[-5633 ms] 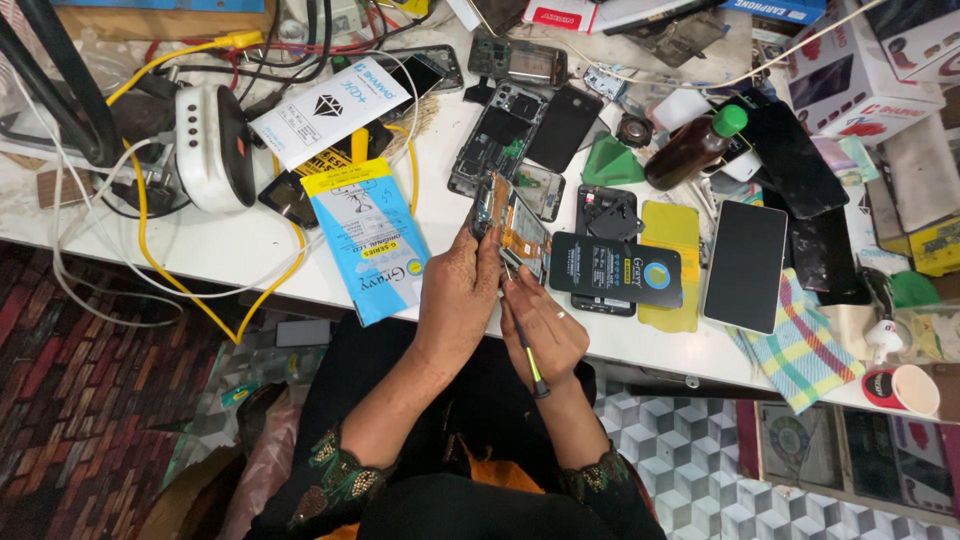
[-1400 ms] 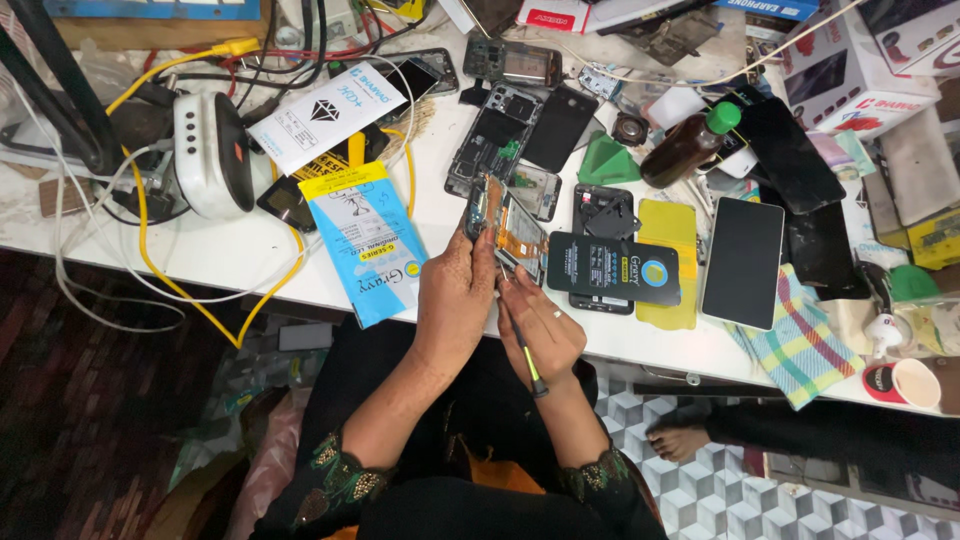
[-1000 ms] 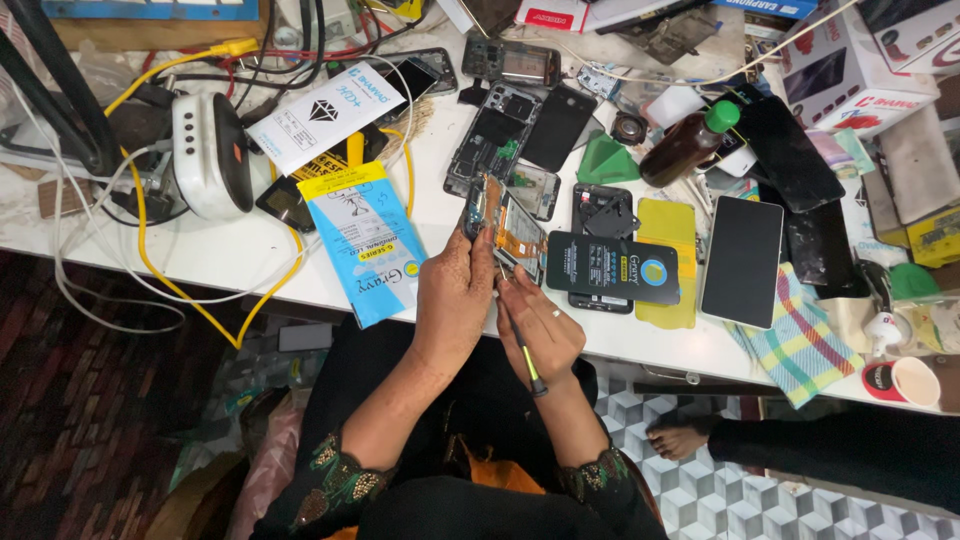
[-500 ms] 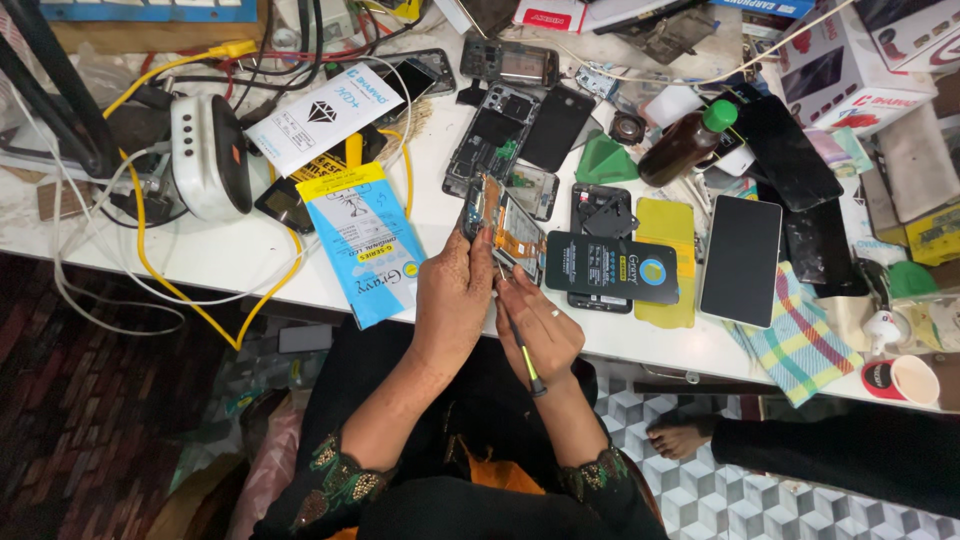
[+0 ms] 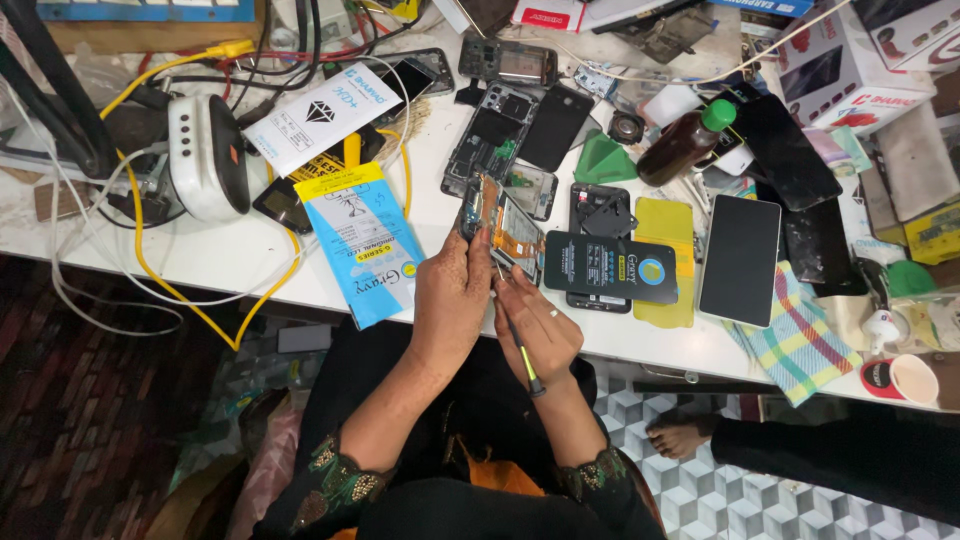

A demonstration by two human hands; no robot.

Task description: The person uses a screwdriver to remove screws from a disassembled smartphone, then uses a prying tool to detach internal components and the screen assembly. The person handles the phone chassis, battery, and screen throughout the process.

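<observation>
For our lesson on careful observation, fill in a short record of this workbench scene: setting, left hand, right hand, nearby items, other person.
setting: cluttered white table, seen from above
left hand: holds an opened phone upright by its edge
right hand: holds a thin green-handled tool, tip at the phone
nearby items: blue packet, brown bottle, checked cloth
other person: bare foot on the tiled floor

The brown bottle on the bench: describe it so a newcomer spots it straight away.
Start at the white worktable and look to its far right part, beyond the opened phone held in the left hand. The brown bottle lies tilted among dark phone screens; it alone has a bright green cap.
</observation>
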